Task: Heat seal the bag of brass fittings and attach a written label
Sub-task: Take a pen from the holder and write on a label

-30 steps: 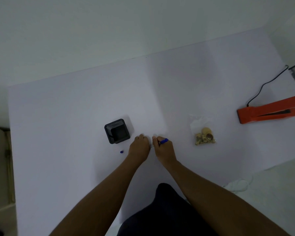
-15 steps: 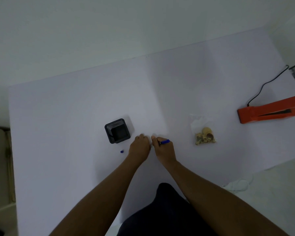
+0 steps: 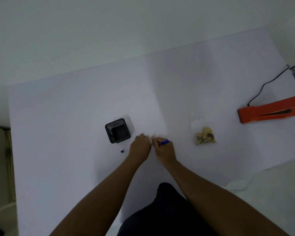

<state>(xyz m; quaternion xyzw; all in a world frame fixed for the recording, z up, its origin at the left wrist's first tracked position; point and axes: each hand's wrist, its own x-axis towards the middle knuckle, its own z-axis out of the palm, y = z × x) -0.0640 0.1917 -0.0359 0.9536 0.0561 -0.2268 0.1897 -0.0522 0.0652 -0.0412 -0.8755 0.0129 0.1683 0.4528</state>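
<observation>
The table (image 3: 75, 116) looks like a matt white sheet, smooth, with one faint crease or seam running down the middle. The bag (image 3: 198, 124) is thin clear plastic, slightly crinkly and glossy up top, and the fittings (image 3: 205, 137) inside have that dull yellowish brass look, one of them darker. The heat sealer (image 3: 267, 111) is orange, smooth hard plastic by the look of it, with a black rubbery-looking cord (image 3: 262, 87). The little black pen holder (image 3: 117, 130) has a fine metal-mesh texture on its walls. The pen (image 3: 164, 142) looks like shiny blue plastic, same as the tiny cap (image 3: 122, 151) lying loose.
</observation>
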